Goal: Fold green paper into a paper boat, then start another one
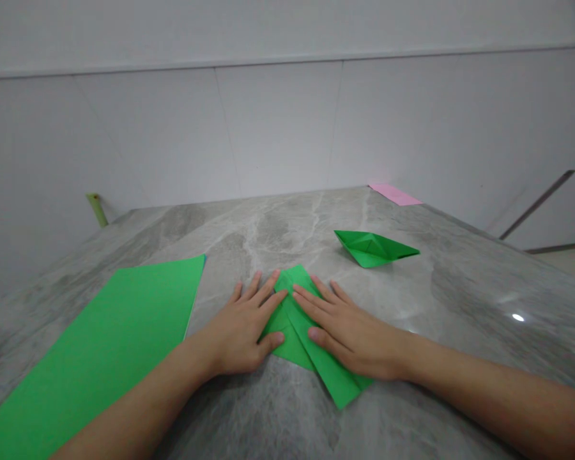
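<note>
A folded piece of green paper (294,329) lies on the grey marbled table in front of me, with several creases and overlapping flaps. My left hand (246,329) rests on its left edge, fingers spread, thumb and fingertips touching the paper. On its right side, my right hand (342,329) lies flat with the fingers stretched out, covering part of a long flap. The lower tip of that flap sticks out below my right hand. Just beyond, to the right, stands a folded green paper boat (374,248), touched by neither hand.
A stack of green paper sheets (124,332) lies on the left, partly under my left forearm. A pink sheet (394,193) sits at the table's far right corner. The marbled table (268,236) reaches a white wall (278,128) at the back.
</note>
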{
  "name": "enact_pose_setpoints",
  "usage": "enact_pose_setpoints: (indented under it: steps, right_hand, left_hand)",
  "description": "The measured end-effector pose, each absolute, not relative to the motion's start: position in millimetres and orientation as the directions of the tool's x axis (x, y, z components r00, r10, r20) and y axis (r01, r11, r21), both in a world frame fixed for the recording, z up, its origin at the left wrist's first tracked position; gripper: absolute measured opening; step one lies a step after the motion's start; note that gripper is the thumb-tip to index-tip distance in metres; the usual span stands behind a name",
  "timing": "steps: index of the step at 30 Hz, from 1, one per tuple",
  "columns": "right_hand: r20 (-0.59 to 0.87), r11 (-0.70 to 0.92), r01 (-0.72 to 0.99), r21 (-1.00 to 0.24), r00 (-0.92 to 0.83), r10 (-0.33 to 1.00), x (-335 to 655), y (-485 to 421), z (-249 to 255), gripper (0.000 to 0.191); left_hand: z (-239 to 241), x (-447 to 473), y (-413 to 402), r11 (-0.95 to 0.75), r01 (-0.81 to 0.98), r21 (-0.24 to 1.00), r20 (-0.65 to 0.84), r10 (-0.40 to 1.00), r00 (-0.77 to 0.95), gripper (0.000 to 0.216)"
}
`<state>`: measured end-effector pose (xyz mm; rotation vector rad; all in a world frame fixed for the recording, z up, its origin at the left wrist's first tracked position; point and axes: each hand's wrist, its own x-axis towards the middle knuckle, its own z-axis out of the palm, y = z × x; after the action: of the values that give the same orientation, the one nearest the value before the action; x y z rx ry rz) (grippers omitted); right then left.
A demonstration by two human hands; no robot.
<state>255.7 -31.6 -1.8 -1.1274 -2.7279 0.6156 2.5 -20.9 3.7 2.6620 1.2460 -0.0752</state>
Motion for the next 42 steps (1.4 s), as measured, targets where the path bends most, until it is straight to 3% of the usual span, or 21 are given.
enact_pose_setpoints:
  steps: [4, 15, 28, 30, 34, 38, 42]
  right_hand:
    - [0.024, 0.613, 0.688, -0.389, -0.657, 0.753, 259.6, -26.3, -6.4, 0.056]
    - [-0.021, 0.685, 0.661, -0.307, -0.724, 0.689, 258.1, -27.0, -6.6, 0.056]
    - [-0.012, 0.667, 0.650, -0.364, -0.719, 0.695, 257.6, -27.3, -3.2, 0.054]
    - [-0.022, 0.656, 0.651, -0.381, -0.716, 0.698, 255.5, -30.9, 1.0, 0.064]
    - [0.008, 0.680, 0.619, -0.393, -0.737, 0.676, 252.2, -42.6, 9.2, 0.106]
    - [0.107, 0.698, 0.595, -0.398, -0.725, 0.680, 253.9, -46.8, 12.1, 0.087]
    - [0.187, 0.642, 0.635, -0.431, -0.633, 0.751, 259.2, -39.0, 13.3, 0.082]
  left_hand:
    - [4.0, 1.7, -21.0, -0.626, 0.760, 0.175, -0.122, 0.752, 0.648, 0.069]
    - [5.4, 4.5, -22.2, -0.602, 0.786, 0.139, -0.168, 0.768, 0.618, 0.073]
    - [7.6, 4.6, -21.8, -0.609, 0.776, 0.166, -0.133, 0.765, 0.630, 0.067]
    - [6.9, 3.1, -20.9, -0.612, 0.775, 0.160, -0.111, 0.769, 0.630, 0.066]
    - [5.7, -0.1, -18.6, -0.637, 0.758, 0.142, -0.070, 0.757, 0.649, 0.076]
    - [8.9, 0.3, -17.6, -0.705, 0.696, 0.133, 0.020, 0.704, 0.710, 0.089]
    - [14.8, 3.2, -17.8, -0.757, 0.640, 0.131, 0.104, 0.653, 0.750, 0.095]
